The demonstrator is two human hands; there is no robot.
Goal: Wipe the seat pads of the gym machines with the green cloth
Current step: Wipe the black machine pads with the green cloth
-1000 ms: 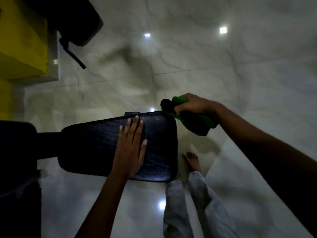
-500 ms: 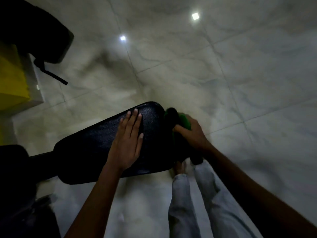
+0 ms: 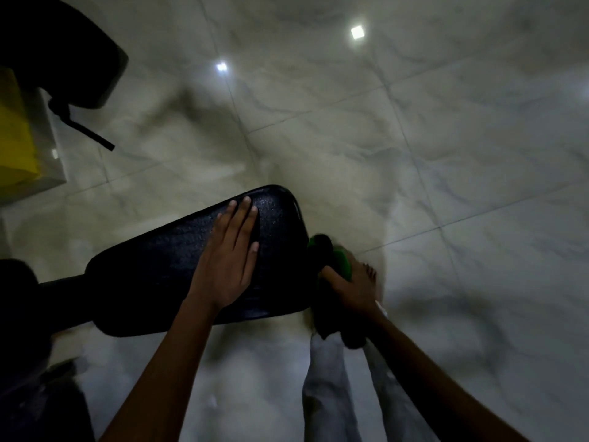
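Black textured seat pad (image 3: 165, 275), left hand (image 3: 228, 266) laid flat on it, fingers straight and together. Right hand (image 3: 352, 290) curled round green cloth (image 3: 341, 261), bunched against the pad's right end edge, above marble floor (image 3: 446, 154).

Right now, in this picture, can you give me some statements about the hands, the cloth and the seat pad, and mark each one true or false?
1. The left hand lies flat on top of the black seat pad. True.
2. The green cloth is spread out over the middle of the pad. False: it is bunched in the right hand at the pad's right end.
3. The right hand grips the cloth. True.
4. The left hand holds a spray bottle. False: its fingers are straight and it holds nothing.
5. The floor is pale marble-look tile. True.
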